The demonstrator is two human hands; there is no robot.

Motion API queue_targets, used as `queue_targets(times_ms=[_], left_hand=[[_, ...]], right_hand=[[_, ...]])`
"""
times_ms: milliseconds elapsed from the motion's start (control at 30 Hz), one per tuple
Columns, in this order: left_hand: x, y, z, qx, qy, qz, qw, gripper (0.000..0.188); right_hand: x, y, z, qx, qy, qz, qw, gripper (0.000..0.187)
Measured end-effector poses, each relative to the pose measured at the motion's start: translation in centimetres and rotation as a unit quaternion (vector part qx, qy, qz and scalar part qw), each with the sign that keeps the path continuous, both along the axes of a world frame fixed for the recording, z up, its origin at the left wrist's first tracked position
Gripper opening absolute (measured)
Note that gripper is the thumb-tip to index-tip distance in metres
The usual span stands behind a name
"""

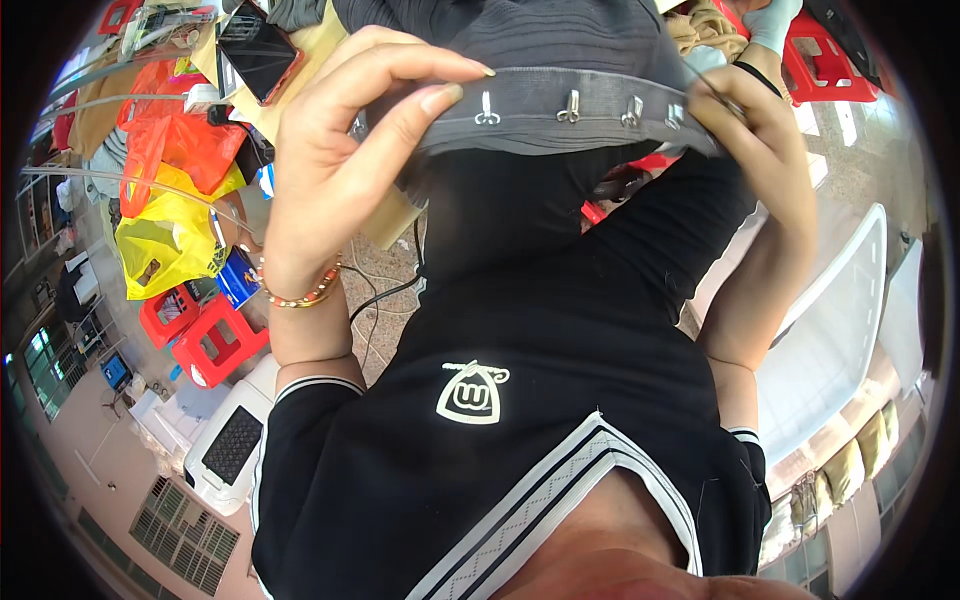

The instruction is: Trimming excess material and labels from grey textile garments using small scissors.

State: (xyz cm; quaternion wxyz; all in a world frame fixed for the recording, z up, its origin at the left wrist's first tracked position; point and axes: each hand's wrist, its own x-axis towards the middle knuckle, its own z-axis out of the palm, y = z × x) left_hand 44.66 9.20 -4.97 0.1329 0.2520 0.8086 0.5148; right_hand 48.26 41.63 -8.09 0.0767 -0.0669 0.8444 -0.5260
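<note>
A dark grey pleated garment (550,35) is stretched across in front of me. Along its edge runs a band (535,95) carrying several small metal hooks (487,110) in a row. My left hand (345,130), with a beaded bracelet at the wrist, pinches the band's left part between thumb and forefinger. At the other end, the fingers of my right hand (750,130) are closed on the band, slightly smeared by motion. Between the hands the band is held taut, hooks facing me. The rest of the garment falls away beyond it.
A dark phone (262,55) lies on a tan surface at the upper left. Red and yellow plastic bags (175,240) stand near red stools (220,340). Cables (385,290) trail by my left arm. A white chair (830,330) is at the right.
</note>
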Motion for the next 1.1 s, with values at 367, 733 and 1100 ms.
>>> queue_targets(times_ms=[367, 733, 1100], left_hand=[[1.5, 0.7, -1.5, -0.045, 0.341, -0.005, 0.939, 0.051], [1.8, 1.0, -1.9, 0.025, 0.291, 0.021, 0.956, 0.026], [2.2, -0.1, -3.0, 0.109, 0.184, 0.091, 0.973, 0.017]], right_hand=[[2.5, -2.7, -1.5, -0.074, 0.121, -0.121, 0.982, 0.037], [2.9, -7.8, 2.3, 0.036, 0.229, 0.015, 0.973, 0.038], [2.3, -9.7, 3.1, 0.138, 0.267, 0.030, 0.953, 0.041]])
